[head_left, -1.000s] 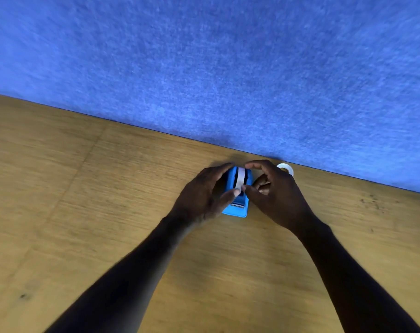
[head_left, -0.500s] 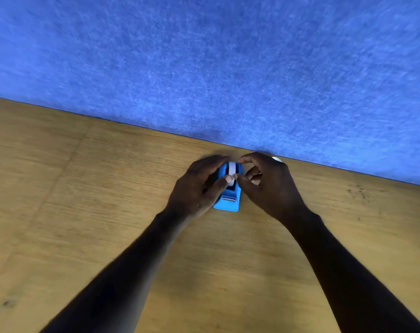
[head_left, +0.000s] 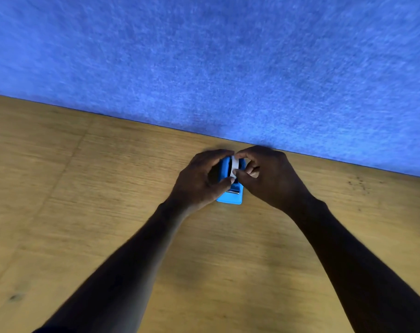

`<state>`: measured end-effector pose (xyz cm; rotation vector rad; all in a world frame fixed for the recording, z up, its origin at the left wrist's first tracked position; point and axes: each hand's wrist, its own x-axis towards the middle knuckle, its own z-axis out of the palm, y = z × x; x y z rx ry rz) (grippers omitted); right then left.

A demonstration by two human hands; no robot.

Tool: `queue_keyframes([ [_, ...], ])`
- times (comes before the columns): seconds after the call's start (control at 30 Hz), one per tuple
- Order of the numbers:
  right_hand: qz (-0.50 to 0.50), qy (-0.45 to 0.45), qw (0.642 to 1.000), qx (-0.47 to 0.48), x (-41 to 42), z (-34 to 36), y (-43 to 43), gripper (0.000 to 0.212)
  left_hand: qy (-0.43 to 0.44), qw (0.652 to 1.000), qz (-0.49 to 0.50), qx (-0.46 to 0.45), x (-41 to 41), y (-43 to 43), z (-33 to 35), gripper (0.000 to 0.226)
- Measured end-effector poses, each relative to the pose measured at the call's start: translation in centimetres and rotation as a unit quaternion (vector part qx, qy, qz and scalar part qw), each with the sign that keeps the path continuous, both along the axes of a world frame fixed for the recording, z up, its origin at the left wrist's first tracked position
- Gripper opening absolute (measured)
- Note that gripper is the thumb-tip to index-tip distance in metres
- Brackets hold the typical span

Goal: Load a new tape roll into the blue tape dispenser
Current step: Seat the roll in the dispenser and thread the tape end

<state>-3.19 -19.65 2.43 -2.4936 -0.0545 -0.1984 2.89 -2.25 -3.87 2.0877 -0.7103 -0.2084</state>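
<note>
The blue tape dispenser (head_left: 231, 198) stands on the wooden table near the blue wall, its cutter end toward me. A white tape roll (head_left: 234, 165) sits upright in its slot. My left hand (head_left: 199, 180) wraps the dispenser's left side, thumb tip at the roll's front. My right hand (head_left: 271, 176) is on the right side, thumb and forefinger pinching the roll from front and top. Both hands hide most of the dispenser's body.
The wooden table (head_left: 84, 200) stretches wide on both sides and toward me. A blue felt wall (head_left: 204, 68) rises right behind the dispenser. Dark specks mark the table at the far right (head_left: 355, 182).
The view has shifted a little. My right forefinger now rests on top of the roll and the thumb presses its front. The second white roll behind my right hand is no longer visible.
</note>
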Motion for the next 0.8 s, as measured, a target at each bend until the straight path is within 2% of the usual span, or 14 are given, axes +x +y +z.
queue_keyframes([
  [0.2,0.028,0.015,0.998,-0.053,-0.2,0.2,-0.1,0.038,-0.030,0.999,-0.010,0.021,0.1,0.2,-0.5,0.052],
  [0.37,0.040,0.022,0.997,-0.056,0.0,0.3,-0.1,0.036,-0.033,0.999,-0.012,0.025,0.2,0.2,-0.7,0.053],
  [0.57,0.013,-0.014,1.000,0.001,0.1,0.3,0.2,0.016,-0.015,1.000,-0.011,-0.020,0.0,0.4,-0.5,0.044],
  [0.8,-0.016,-0.021,1.000,0.006,0.8,0.7,0.7,0.007,-0.019,0.999,-0.002,-0.049,0.1,-0.2,-0.3,0.034],
])
